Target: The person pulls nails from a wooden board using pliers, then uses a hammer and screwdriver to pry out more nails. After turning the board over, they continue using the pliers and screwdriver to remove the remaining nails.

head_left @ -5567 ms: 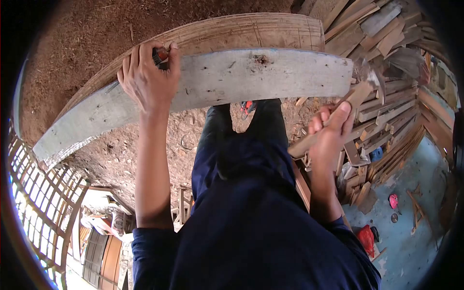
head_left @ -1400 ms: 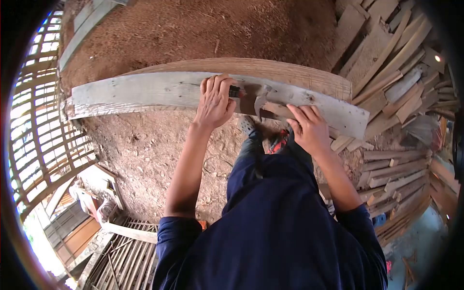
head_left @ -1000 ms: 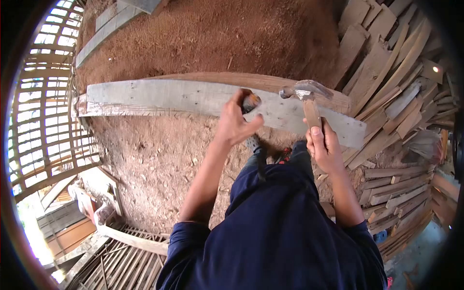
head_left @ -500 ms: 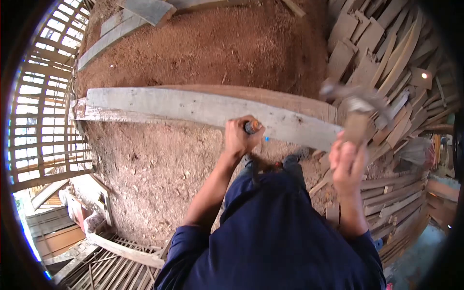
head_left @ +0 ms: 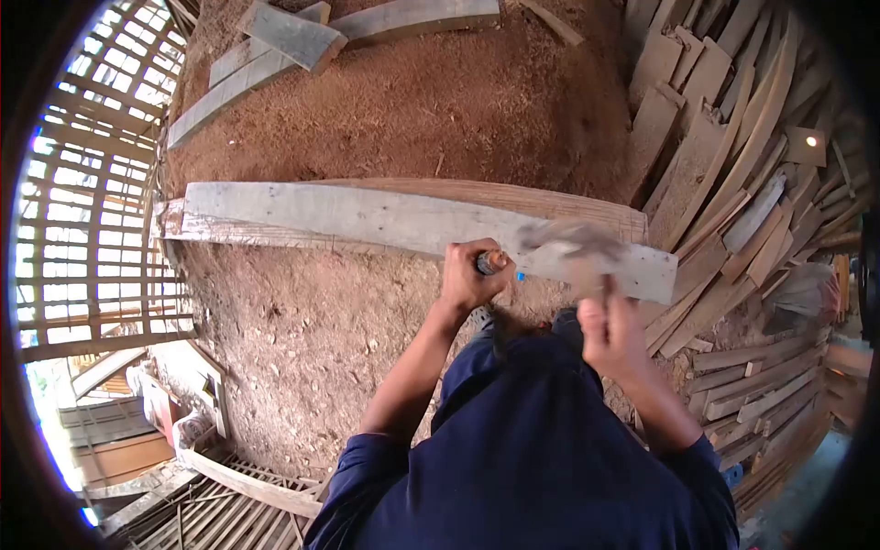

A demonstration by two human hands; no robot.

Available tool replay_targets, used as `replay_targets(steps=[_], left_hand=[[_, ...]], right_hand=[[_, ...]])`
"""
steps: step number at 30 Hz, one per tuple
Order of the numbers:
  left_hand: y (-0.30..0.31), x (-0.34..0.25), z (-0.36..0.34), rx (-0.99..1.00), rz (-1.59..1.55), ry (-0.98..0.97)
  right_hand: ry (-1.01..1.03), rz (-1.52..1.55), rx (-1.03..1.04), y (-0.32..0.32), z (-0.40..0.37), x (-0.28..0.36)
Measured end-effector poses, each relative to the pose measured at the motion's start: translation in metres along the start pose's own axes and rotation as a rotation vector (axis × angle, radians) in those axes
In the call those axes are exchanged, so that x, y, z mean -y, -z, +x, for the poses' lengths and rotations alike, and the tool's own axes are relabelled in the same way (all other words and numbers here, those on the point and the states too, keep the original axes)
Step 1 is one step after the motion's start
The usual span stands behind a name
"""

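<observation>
My left hand (head_left: pixel 465 278) is wrapped round the upright handle of a chisel (head_left: pixel 492 262), its orange-brown butt and dark band pointing up at me. The blade is hidden below the fist, which sits at the near edge of a long grey plank (head_left: pixel 339 205). My right hand (head_left: pixel 614 332) grips the wooden handle of a hammer (head_left: pixel 570 240). Its head is smeared by motion over the plank, just right of the chisel. Under the plank lies a reddish beam (head_left: pixel 513 192). A small blue spot (head_left: pixel 520 276) shows beside my left hand.
Stacked wood offcuts (head_left: pixel 697 165) crowd the right side, with more slats (head_left: pixel 761 385) lower down. Reddish sawdust (head_left: pixel 431 110) covers the ground beyond the plank, where loose boards (head_left: pixel 284 37) lie. A lattice wall (head_left: pixel 92 192) stands at left. Wood chips litter the near ground (head_left: pixel 312 330).
My right hand has swung the hammer leftward, from beyond the plank's right end to near the chisel. My left hand keeps its hold. The whole view has shifted slightly.
</observation>
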State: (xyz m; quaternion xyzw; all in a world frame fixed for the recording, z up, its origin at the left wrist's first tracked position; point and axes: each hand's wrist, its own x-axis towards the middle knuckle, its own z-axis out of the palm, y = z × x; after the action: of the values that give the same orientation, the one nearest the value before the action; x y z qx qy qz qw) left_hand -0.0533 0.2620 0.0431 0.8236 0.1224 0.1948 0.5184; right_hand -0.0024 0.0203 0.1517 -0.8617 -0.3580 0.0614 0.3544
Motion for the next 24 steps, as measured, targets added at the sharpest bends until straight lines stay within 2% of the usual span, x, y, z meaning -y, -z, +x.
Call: replay_targets(steps=[1, 2, 3, 4, 5, 6, 7, 8, 9, 10, 11, 12, 13, 14, 18, 20, 22, 24], left_hand=[[-0.001, 0.002, -0.004, 0.000, 0.005, 0.022], [-0.001, 0.006, -0.004, -0.055, 0.020, 0.010], [0.003, 0.009, 0.005, -0.118, 0.039, -0.026], [0.016, 0.010, 0.014, 0.001, 0.287, -0.063], [0.027, 0.017, 0.024, -0.014, 0.301, -0.070], [0.036, 0.032, 0.035, 0.040, 0.430, -0.158], [0.045, 0.051, 0.045, 0.098, 0.555, -0.242], [0.056, 0.077, 0.054, 0.353, 0.698, -0.081], [0.061, 0.096, 0.053, 0.228, 0.872, -0.216], [0.072, 0.112, 0.061, 0.298, 0.978, -0.129], [0.084, 0.126, 0.061, 0.225, 0.793, -0.188], [0.087, 0.134, 0.062, 0.248, 0.955, -0.106], [0.094, 0.153, 0.059, 0.222, 1.014, -0.217], [0.101, 0.157, 0.064, 0.260, 0.958, -0.142], [0.118, 0.159, 0.061, 0.318, 0.734, -0.180], [0.120, 0.162, 0.059, 0.302, 0.674, -0.205], [0.122, 0.160, 0.057, 0.238, 0.505, -0.216], [0.121, 0.158, 0.055, 0.232, 0.535, -0.225]], right_hand=[[0.038, -0.065, -0.159, 0.001, -0.010, -0.003], [-0.111, 0.232, -0.228, 0.007, -0.005, 0.008], [-0.102, 0.244, -0.229, 0.014, -0.001, 0.011], [-0.168, 0.313, -0.153, 0.022, 0.005, 0.010], [-0.234, 0.380, -0.069, 0.024, 0.010, 0.009], [-0.213, 0.240, -0.057, 0.018, 0.013, 0.008], [-0.201, 0.247, -0.051, 0.005, 0.017, 0.000], [-0.064, 0.090, -0.088, -0.014, 0.020, -0.014], [0.066, -0.075, -0.128, -0.031, 0.021, -0.031], [0.077, -0.120, -0.102, -0.052, 0.024, -0.047], [0.078, -0.169, -0.077, -0.072, 0.026, -0.060], [0.088, -0.244, -0.049, -0.087, 0.031, -0.063], [0.091, -0.319, -0.017, -0.104, 0.037, -0.062], [0.066, -0.296, 0.014, -0.127, 0.043, -0.068], [0.060, -0.239, 0.062, -0.179, 0.071, -0.056], [0.031, -0.244, 0.091, -0.195, 0.077, -0.056], [0.069, -0.304, 0.034, -0.198, 0.078, -0.056], [0.075, -0.309, 0.020, -0.192, 0.074, -0.058]])
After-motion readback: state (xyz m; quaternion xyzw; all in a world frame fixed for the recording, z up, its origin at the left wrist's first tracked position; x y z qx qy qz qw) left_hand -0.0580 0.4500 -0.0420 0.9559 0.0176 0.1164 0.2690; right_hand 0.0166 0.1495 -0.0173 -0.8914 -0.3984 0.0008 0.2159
